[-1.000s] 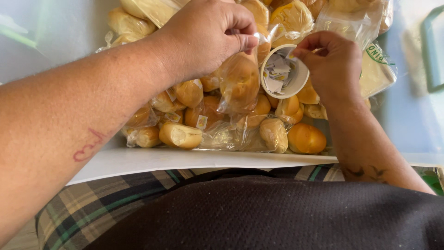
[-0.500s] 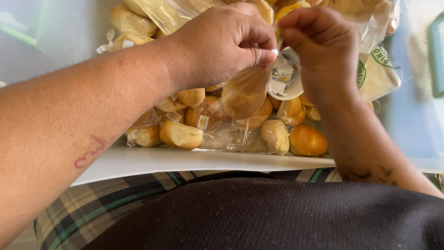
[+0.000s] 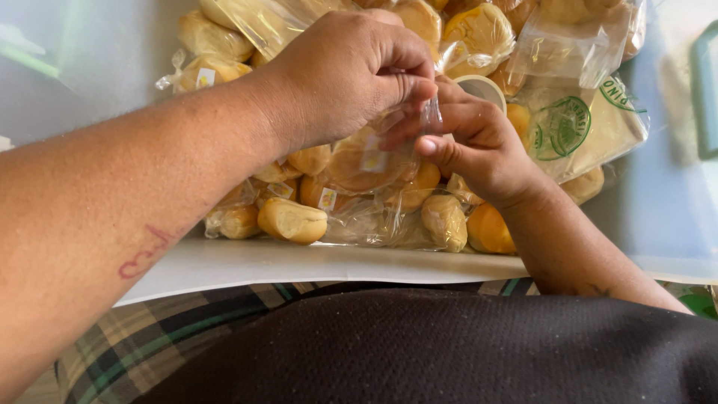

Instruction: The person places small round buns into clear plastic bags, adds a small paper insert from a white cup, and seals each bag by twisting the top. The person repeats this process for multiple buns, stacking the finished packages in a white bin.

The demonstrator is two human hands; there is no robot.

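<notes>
Above the pile of bagged bread rolls [image 3: 299, 218], left hand [image 3: 344, 75] and right hand [image 3: 479, 146] pinch one clear bag's [image 3: 366, 161] neck shut; sealing step, judged; tape roll [image 3: 482, 88] sits behind.

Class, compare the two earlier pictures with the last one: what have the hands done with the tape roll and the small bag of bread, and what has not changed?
The right hand has moved in against the left hand, so both now pinch the neck of the small bag. The tape roll, facing the camera a second ago, is mostly hidden behind the right hand. The pile of bagged bread on the white table stayed put.
</notes>
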